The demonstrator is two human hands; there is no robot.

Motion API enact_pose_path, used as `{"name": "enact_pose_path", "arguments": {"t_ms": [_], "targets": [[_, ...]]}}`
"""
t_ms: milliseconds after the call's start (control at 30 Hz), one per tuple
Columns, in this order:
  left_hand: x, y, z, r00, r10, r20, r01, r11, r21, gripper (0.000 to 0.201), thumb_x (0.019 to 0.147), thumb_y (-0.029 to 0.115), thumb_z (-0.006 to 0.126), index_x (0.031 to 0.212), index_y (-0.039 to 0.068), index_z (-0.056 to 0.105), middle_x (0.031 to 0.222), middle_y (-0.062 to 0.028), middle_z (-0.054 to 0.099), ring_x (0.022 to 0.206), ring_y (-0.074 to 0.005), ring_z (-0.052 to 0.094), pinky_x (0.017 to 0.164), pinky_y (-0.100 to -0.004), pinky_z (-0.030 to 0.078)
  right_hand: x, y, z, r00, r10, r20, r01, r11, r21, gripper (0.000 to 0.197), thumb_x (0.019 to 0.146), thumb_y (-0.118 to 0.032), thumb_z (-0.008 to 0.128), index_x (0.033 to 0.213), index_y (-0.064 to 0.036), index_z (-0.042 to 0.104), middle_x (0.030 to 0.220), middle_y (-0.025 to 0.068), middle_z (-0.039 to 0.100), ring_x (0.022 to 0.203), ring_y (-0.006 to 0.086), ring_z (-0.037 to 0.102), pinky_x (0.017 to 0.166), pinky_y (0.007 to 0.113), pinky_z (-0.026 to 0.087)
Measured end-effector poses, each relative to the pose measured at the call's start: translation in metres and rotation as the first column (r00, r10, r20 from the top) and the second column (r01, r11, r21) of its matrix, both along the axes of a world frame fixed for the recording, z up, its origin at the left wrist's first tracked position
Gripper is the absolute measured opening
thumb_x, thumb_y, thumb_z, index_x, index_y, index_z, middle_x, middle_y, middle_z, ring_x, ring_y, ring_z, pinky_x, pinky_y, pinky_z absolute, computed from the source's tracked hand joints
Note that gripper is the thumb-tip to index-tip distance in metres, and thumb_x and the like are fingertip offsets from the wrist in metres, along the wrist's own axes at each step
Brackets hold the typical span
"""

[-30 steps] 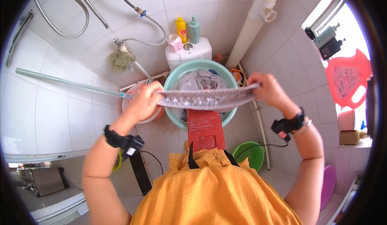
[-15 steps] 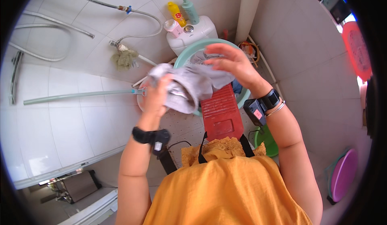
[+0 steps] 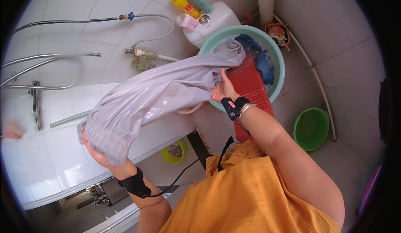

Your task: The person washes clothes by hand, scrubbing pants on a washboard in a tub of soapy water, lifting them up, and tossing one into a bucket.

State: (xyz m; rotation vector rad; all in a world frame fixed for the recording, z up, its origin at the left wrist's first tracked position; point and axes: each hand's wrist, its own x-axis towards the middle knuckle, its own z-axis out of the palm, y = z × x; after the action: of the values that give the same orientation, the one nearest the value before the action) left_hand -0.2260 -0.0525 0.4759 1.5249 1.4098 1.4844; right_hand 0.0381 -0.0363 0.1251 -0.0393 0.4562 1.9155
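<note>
Wet light grey pants (image 3: pixel 154 89) with a gathered elastic waistband stretch diagonally between my hands. My left hand (image 3: pixel 98 154) grips the waistband end at the lower left, fingers partly beneath the cloth. Further along, my right hand (image 3: pixel 224 89) is closed on the near edge of the pants, thumb up. Their far end lies in a pale teal basin (image 3: pixel 280 68), beside the top of a red ribbed washboard (image 3: pixel 250 80) leaning out toward me. Dark blue cloth (image 3: pixel 264 66) sits in sudsy water to the washboard's right.
Behind the basin is a white tank (image 3: pixel 217 22) with a yellow bottle (image 3: pixel 186 6), a teal pump bottle (image 3: pixel 199 1) and a pink jar (image 3: pixel 188 21). A green basin (image 3: pixel 311 128) stands right; a yellow-green bowl (image 3: pixel 166 155) is low left. Metal hoses (image 3: pixel 83 21) run along the left wall.
The bunched pants are now spread out lengthwise. My left hand has moved left and down with the waistband. The right hand, open before, has come down and closed on the cloth.
</note>
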Motion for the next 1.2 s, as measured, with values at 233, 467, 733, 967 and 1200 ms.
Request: {"name": "enact_pose_path", "arguments": {"t_ms": [233,467,733,967,1200], "targets": [[-0.054,-0.027,-0.013,0.842,0.225,0.49,-0.218,0.973,-0.073,0.045,0.098,0.032,0.042,0.134,0.005,0.045,0.139,-0.0105,0.049,0.129,-0.0278,0.043,0.11,-0.0492,0.032,0.065,-0.034,0.105,0.921,-0.222,0.32,0.185,0.973,0.141,0.05,0.096,-0.012,0.051,0.142,-0.0045,0.033,0.135,0.0135,0.051,0.123,0.0294,0.052,0.107,0.048,0.038],[-0.096,-0.02,-0.048,0.866,0.025,0.499,-0.005,0.999,-0.041,0.046,0.096,0.036,0.044,0.129,0.006,0.051,0.136,-0.0113,0.052,0.125,-0.0322,0.047,0.107,-0.0517,0.037,0.08,-0.068,0.136,0.886,-0.27,0.377,0.156,0.939,0.307,0.051,0.093,-0.001,0.051,0.14,-0.0081,0.031,0.138,0.0106,0.045,0.125,0.025,0.049,0.102,0.045,0.042],[-0.104,-0.011,-0.056,0.735,0.159,0.659,-0.033,0.979,-0.199,0.047,0.094,0.035,0.047,0.13,0.006,0.052,0.134,-0.0118,0.054,0.123,-0.0315,0.05,0.104,-0.0483,0.04,0.093,-0.091,0.145,0.907,-0.278,0.316,0.143,0.91,0.389,0.057,0.09,0.006,0.049,0.141,-0.0091,0.03,0.14,0.0109,0.043,0.128,0.0268,0.046,0.106,0.047,0.038],[-0.065,-0.004,-0.086,0.745,0.276,0.607,-0.047,0.93,-0.365,0.048,0.089,0.032,0.046,0.128,0.005,0.053,0.13,-0.012,0.057,0.121,-0.0324,0.052,0.102,-0.0472,0.041,0.103,-0.101,0.152,0.908,-0.265,0.326,0.114,0.902,0.416,0.057,0.088,0.009,0.049,0.14,-0.0046,0.031,0.129,0.0115,0.053,0.117,0.025,0.056,0.097,0.044,0.047],[-0.043,-0.008,-0.108,0.738,0.328,0.589,-0.044,0.895,-0.444,0.045,0.091,0.034,0.047,0.123,0.004,0.056,0.125,-0.0111,0.059,0.117,-0.03,0.054,0.1,-0.0433,0.043,0.122,-0.101,0.163,0.918,-0.31,0.247,0.155,0.855,0.496,0.046,0.091,0.005,0.05,0.135,0.0037,0.036,0.122,0.0152,0.058,0.106,0.0248,0.063,0.09,0.044,0.054]]}}
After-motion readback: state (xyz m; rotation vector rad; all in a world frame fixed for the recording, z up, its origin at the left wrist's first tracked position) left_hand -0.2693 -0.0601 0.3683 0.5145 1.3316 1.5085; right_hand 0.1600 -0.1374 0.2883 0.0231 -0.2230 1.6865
